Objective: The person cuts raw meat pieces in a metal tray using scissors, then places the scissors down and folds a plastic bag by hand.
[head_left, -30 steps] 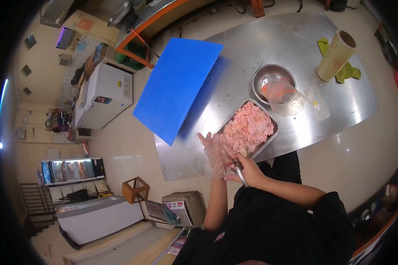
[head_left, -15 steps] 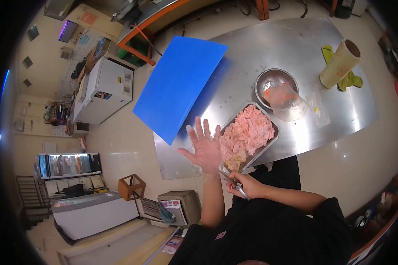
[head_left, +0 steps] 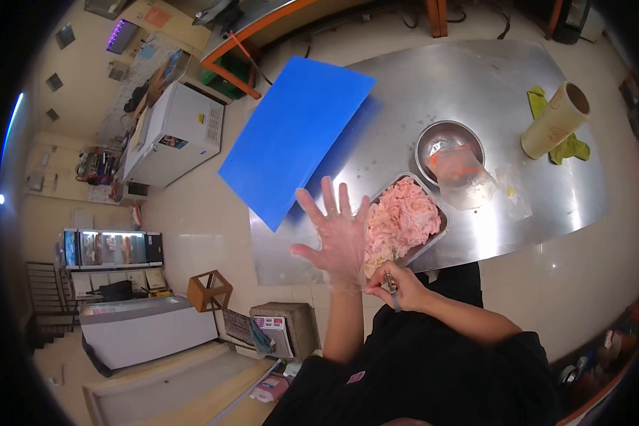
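On the tabletop (head_left: 504, 85), a tray (head_left: 429, 248) holds meat (head_left: 406, 219); the gloved left hand (head_left: 339, 246) spreads wide, the right hand (head_left: 409, 290) grips a metal tool (head_left: 390, 284).

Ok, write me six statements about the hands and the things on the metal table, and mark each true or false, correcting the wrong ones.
1. The left hand wears a clear glove. True.
2. The right hand is empty. False: the right hand holds a metal tool.
3. The pink pieces lie in a tray. True.
4. The large flat board is red. False: the board is blue.
5. Green cloth shows on two sides of the roll. True.
6. The round bowl is on the floor. False: the bowl is on the metal table.
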### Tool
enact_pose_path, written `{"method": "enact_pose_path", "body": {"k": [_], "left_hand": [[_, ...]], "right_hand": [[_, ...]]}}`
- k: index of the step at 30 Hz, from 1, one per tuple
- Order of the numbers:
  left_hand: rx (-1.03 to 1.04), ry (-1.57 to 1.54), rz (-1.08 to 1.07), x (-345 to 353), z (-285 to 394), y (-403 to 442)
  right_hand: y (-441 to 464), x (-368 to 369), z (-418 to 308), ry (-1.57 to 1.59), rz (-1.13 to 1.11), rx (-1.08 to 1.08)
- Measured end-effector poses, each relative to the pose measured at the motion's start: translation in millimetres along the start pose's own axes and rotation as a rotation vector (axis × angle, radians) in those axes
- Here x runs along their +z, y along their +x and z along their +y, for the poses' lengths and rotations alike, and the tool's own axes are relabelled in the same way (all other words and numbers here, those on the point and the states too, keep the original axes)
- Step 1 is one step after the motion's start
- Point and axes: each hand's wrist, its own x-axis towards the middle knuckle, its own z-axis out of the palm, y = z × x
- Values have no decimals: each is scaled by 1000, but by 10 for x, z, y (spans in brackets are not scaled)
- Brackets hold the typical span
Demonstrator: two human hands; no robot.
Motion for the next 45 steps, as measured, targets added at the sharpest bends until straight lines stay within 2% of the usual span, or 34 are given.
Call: {"method": "enact_pose_path", "body": {"k": [3, 5, 9, 12, 15, 17, 19, 21, 22, 24, 25, 28, 31, 33, 36, 39, 41, 45], "left_hand": [[-77, 94, -196, 16, -45, 73], [-82, 23, -184, 69, -123, 90], [-99, -14, -65, 319, -294, 126], [-114, -164, 13, 486, -448, 158], [-139, -91, 14, 590, -545, 179], [-146, -49, 118, 640, -603, 181], [-172, 125, 114, 586, -679, 196], [-207, 440, -2, 371, -678, 224], [-340, 619, -18, 420, -713, 215], [-587, 995, -70, 684, -732, 196], [-700, 1013, -146, 957, -822, 244], [-649, 1528, -771, 1022, -1313, 326], [-583, 2019, -1102, 582, -1895, 328], [-544, 2199, -1210, 313, -2216, 416], [-478, 2320, -1272, 108, -2509, 664], [-413, 2363, -1292, 64, -2689, 892], [-437, 2390, -1322, 64, -2808, 1001], [-562, 2436, -1518, 205, -2792, 1045]], "right_hand": [[28, -120, -7, 99, -92, 125], [25, -224, -16, 40, -101, 135], [22, -445, -49, 11, -149, 208], [6, -564, -43, 78, -106, 141], [-8, -694, -102, 103, -82, 146], [-61, -760, -90, 54, -95, 154], [-176, -935, -109, 57, -123, 200], [-348, -1207, -198, -72, -78, 98], [-447, -1335, -234, -138, -61, 43], [-728, -1598, -240, -152, -32, 169], [-827, -1733, -300, -156, -10, 229], [-1070, -1997, -371, -244, 174, 308], [-1151, -2178, -498, -354, 363, 401], [-1219, -2298, -517, -367, 438, 437], [-1372, -2327, -429, -274, 588, 469], [-1442, -2347, -390, -237, 646, 466], [-1448, -2357, -500, -308, 640, 453], [-1459, -2406, -637, -364, 623, 433]]}}
